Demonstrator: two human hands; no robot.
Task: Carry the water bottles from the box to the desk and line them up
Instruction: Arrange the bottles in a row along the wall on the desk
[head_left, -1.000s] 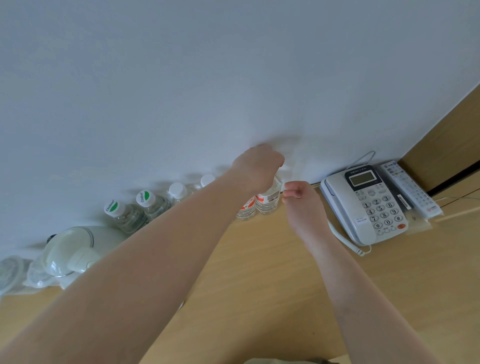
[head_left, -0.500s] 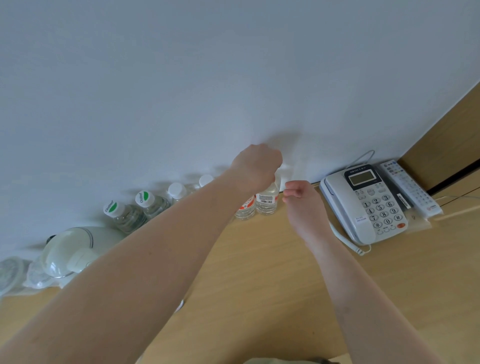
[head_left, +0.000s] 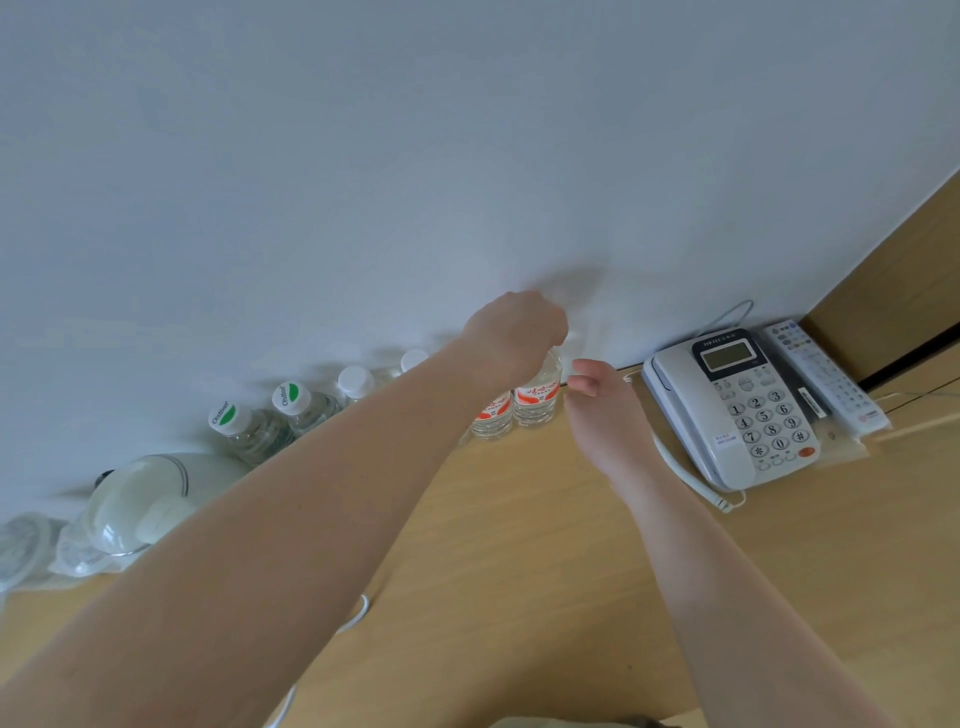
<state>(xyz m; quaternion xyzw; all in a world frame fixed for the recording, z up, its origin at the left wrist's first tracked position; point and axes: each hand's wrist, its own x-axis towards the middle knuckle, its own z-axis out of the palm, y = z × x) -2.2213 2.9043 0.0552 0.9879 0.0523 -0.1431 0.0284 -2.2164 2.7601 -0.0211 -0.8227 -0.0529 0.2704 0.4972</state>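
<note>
our left arm stretched far forward, left hand (head_left: 514, 332) curled downward in a fist-like grip, our right hand (head_left: 602, 410) lower, just beside it, fingers loosely curled

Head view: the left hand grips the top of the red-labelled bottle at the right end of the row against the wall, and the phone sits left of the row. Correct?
Not quite. The head view shows the left hand gripping the top of the red-labelled bottle at the right end of the row, but the phone sits to the right of the row, not left.
</note>
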